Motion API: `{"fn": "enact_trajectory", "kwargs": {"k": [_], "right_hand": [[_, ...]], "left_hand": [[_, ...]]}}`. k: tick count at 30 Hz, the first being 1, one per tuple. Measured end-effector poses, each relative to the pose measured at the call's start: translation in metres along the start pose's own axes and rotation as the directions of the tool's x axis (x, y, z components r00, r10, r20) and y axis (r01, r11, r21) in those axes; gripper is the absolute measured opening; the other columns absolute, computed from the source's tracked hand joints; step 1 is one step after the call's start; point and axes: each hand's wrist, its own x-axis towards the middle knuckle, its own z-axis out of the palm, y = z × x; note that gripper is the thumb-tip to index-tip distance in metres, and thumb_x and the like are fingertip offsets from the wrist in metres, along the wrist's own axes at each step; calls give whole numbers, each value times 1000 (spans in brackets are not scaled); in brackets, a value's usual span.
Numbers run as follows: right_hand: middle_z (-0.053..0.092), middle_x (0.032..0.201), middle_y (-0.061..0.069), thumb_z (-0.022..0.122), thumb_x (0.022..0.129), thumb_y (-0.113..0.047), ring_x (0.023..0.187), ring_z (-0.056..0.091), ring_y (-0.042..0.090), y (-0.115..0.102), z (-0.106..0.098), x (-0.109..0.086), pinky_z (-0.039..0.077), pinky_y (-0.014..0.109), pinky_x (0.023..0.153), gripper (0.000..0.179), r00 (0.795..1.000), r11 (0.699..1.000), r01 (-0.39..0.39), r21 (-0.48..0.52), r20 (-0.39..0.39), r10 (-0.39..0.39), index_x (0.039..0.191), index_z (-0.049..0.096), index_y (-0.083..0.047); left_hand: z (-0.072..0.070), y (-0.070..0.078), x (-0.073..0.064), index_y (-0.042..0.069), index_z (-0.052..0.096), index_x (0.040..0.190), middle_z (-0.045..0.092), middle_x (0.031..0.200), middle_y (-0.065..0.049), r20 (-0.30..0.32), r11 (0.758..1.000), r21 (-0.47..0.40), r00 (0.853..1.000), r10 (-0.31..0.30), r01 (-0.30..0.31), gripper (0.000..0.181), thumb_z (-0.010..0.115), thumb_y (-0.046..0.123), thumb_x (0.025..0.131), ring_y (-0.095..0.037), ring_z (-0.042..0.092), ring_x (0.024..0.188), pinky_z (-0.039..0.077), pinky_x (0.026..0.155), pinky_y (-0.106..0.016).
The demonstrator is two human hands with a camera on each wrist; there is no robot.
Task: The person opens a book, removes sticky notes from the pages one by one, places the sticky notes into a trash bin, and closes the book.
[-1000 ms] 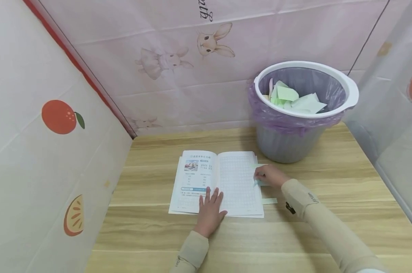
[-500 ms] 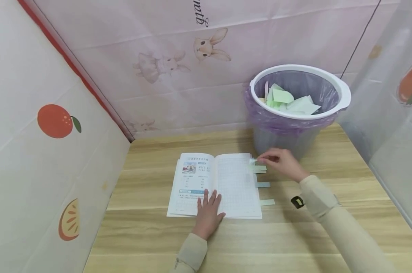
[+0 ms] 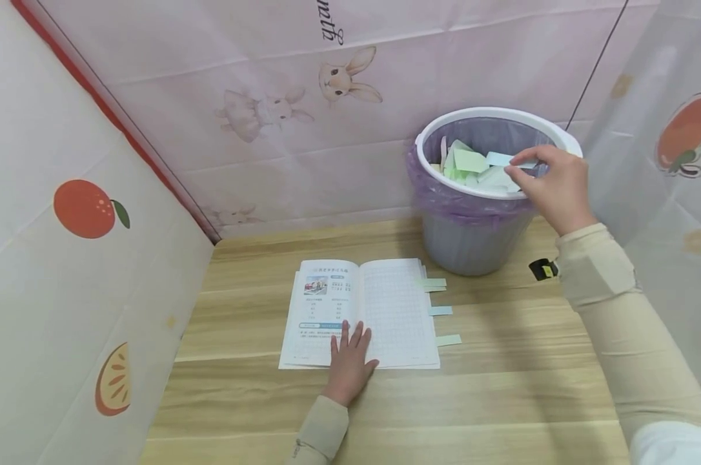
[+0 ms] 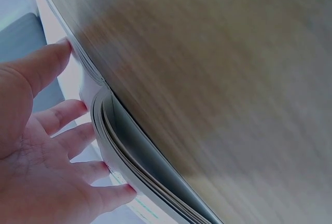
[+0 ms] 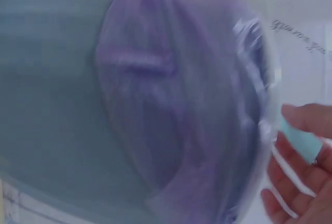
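Observation:
An open workbook (image 3: 394, 316) lies on the table, printed text and a picture on its left page, a grid on its right. My left hand (image 3: 349, 365) rests on its lower edge near the fold, fingers spread; the left wrist view shows the fingertips on the pages (image 4: 111, 151). Between thumb and forefinger my right hand (image 3: 556, 187) pinches a light blue sticky note (image 3: 497, 159), over the mouth of the trash bin (image 3: 472, 239). In the right wrist view that blue note (image 5: 303, 142) shows beside the bin's rim. Green and blue sticky tabs (image 3: 441, 310) stick out of the workbook's right edge.
The grey bin stands at the back right of the wooden table (image 3: 240, 400), with a white rim (image 3: 443, 121) and a purple liner (image 3: 443, 203). Several green and pale paper notes (image 3: 469, 161) lie in it. Printed sheets (image 3: 269, 181) wall the table at the back and sides.
My right hand has moved from the workbook's right edge up and right to above the bin, carrying the blue sticky note off the page. My left hand stays on the workbook.

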Motion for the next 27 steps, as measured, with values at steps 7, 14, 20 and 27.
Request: {"fn": "enact_trajectory", "kwargs": {"k": [7,14,20,27], "right_hand": [[69,97,23,68,87,-21,75,52,14,5,-1,8,32,23,66,26,988,986,-127,-106,74,135,99,71,2],[67,105,25,65,90,-20,99,59,37,3,2,6,41,42,85,30,987,989,-121,-89,91,129,106,68,5],[70,96,19,71,84,-4,94,61,30,-17,5,-30,44,30,91,17,962,957,272,105,-13,-272,98,70,5],[71,90,5,73,83,-7,84,64,17,12,70,-108,51,21,82,10,835,856,380,349,268,-480,93,72,-4]], "left_hand": [[1,-1,1,7,47,142,36,152,-14,8,1000,-5,1000,-3,3,63,67,33,89,-41,16,144,17,112,-62],[0,-3,2,7,46,142,35,152,-13,12,1000,0,1000,-9,9,63,67,34,89,-40,15,144,16,113,-62],[0,-2,-1,6,47,141,36,152,-14,21,1000,-10,1000,-2,2,62,68,33,88,-41,16,143,17,112,-63],[-1,-1,0,7,47,141,36,152,-12,12,1000,8,1000,-5,5,62,67,34,89,-40,17,144,18,112,-62]]}}
